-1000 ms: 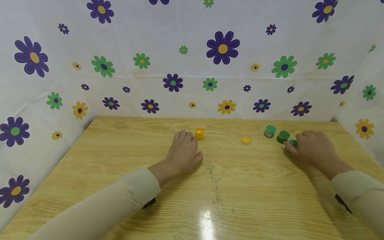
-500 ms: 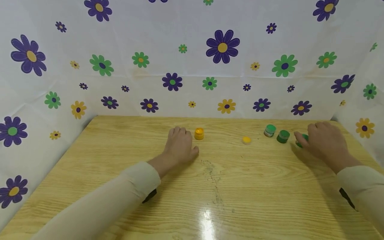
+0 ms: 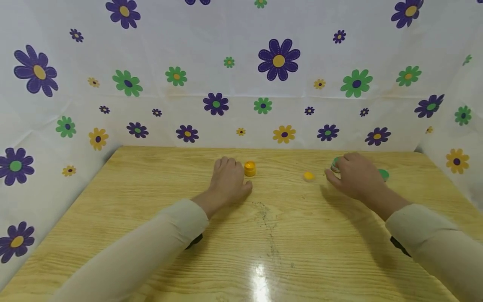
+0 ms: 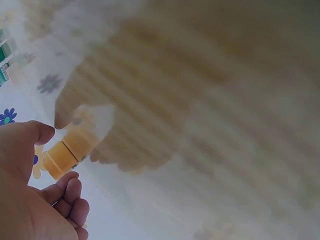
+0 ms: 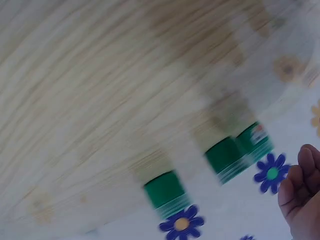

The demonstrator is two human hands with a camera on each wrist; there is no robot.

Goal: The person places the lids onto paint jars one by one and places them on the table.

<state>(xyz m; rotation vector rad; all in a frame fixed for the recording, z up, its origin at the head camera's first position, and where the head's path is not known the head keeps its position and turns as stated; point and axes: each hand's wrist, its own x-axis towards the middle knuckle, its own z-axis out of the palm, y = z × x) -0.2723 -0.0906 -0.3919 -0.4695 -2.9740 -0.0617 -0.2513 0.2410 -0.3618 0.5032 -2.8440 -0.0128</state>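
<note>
My left hand rests on the table beside a small yellow paint jar. In the left wrist view, the jar shows between the spread thumb and the bent fingers, with no grip visible. My right hand hovers over the green jars, its fingers loosely curled around nothing. One green jar peeks out left of it, another to its right. A third is hidden behind the hand in the head view; the right wrist view shows that dark green jar touching the labelled one.
A small yellow disc, apparently a lid, lies between the yellow jar and the green ones. The wooden table has dark specks near its middle. Flower-printed cloth stands behind and at both sides.
My right hand first moved right with one green jar and set it apart from the others. It has since let go and swung back left. The left hand stayed near the yellow jar.
</note>
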